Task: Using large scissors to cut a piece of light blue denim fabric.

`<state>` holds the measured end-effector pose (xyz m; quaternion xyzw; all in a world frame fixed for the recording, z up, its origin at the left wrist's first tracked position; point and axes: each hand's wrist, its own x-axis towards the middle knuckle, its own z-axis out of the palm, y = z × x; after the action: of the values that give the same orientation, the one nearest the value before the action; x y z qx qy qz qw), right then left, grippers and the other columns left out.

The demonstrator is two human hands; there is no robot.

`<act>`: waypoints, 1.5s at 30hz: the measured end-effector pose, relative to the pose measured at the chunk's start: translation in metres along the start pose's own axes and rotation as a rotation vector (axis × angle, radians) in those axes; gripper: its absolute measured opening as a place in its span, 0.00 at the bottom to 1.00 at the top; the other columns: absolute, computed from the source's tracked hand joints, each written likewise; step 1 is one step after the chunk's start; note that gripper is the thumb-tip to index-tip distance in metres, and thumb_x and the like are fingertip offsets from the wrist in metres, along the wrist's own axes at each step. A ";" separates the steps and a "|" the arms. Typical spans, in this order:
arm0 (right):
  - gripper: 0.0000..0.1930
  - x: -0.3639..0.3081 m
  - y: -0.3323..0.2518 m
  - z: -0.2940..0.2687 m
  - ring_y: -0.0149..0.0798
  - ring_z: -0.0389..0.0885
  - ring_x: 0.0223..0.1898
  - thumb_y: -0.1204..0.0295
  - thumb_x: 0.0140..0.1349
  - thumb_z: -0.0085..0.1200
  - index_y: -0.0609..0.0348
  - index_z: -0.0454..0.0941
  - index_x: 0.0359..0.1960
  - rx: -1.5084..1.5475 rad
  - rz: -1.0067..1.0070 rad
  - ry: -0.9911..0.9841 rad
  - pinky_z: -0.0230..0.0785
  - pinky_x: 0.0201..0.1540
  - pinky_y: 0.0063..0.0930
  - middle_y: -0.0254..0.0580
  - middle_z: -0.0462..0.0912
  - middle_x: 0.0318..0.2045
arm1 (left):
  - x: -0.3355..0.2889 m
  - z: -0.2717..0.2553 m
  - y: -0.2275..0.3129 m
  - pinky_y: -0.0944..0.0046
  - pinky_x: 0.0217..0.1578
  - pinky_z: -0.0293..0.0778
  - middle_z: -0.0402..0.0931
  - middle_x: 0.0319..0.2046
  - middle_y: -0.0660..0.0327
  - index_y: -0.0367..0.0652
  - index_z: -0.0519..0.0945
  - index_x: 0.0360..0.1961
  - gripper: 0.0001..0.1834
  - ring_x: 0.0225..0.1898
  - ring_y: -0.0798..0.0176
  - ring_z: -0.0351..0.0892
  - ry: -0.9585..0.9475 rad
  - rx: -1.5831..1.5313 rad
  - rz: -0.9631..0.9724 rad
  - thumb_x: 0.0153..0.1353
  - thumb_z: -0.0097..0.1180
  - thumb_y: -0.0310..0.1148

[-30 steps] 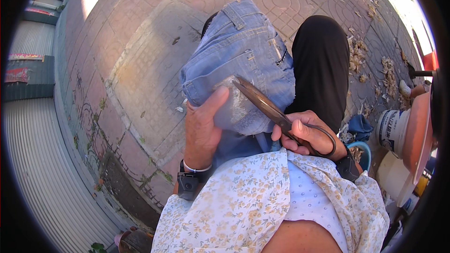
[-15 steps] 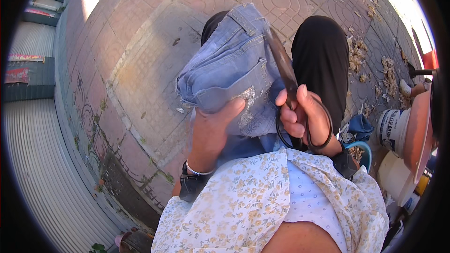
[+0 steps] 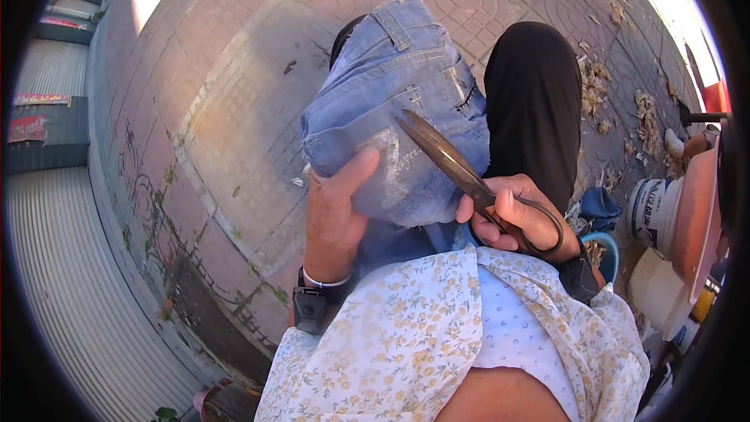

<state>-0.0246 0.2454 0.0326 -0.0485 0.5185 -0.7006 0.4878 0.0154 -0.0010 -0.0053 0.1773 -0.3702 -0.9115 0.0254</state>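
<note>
Blue jeans lie bunched across my lap, with a belt loop, a pocket and a frayed pale patch on top. My left hand grips their near left edge, its thumb on top of the cloth and its other fingers hidden beneath. In my right hand is a pair of dark scissors, fingers through the looped handles. The blades point up and left over the denim, their tips near the frayed patch; whether they touch it I cannot tell.
My black-trousered knee rises beside the jeans. At the right stand a white bucket, a reddish basin and a light-blue pail. Dry scraps litter the paving. A ribbed shutter runs along the left.
The scissors have swung from pointing up along the jeans' right side to lying left across them. My left hand has shifted slightly left, and the jeans have turned, showing more of their right side.
</note>
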 end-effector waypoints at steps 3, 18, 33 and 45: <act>0.29 -0.004 -0.001 -0.001 0.17 0.61 0.17 0.45 0.72 0.47 0.65 0.78 0.45 -0.021 0.030 -0.049 0.51 0.20 0.14 0.29 0.70 0.22 | 0.001 -0.001 0.000 0.61 0.54 0.75 0.81 0.52 0.59 0.38 0.78 0.58 0.22 0.51 0.62 0.81 0.000 -0.007 -0.003 0.61 0.61 0.25; 0.25 -0.008 -0.008 0.001 0.17 0.60 0.18 0.49 0.74 0.46 0.63 0.79 0.43 -0.062 0.066 -0.072 0.51 0.20 0.14 0.27 0.70 0.21 | -0.001 0.003 0.001 0.61 0.54 0.76 0.81 0.52 0.57 0.38 0.78 0.58 0.23 0.51 0.61 0.81 0.025 -0.026 -0.010 0.60 0.63 0.23; 0.27 0.020 0.001 0.009 0.18 0.62 0.18 0.48 0.74 0.44 0.64 0.77 0.46 0.117 -0.121 0.124 0.50 0.20 0.15 0.30 0.70 0.21 | -0.002 0.006 0.005 0.57 0.56 0.76 0.79 0.54 0.54 0.37 0.73 0.61 0.26 0.53 0.58 0.80 0.001 0.085 -0.048 0.61 0.62 0.25; 0.28 -0.004 -0.002 0.001 0.17 0.61 0.18 0.45 0.72 0.46 0.64 0.78 0.44 -0.042 0.022 -0.055 0.51 0.21 0.14 0.28 0.70 0.21 | 0.001 -0.002 -0.001 0.60 0.54 0.75 0.81 0.53 0.57 0.39 0.77 0.58 0.23 0.51 0.61 0.81 0.021 -0.022 -0.001 0.60 0.63 0.23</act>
<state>-0.0230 0.2480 0.0361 -0.0722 0.5199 -0.6827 0.5083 0.0154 -0.0018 -0.0073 0.1869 -0.3599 -0.9136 0.0309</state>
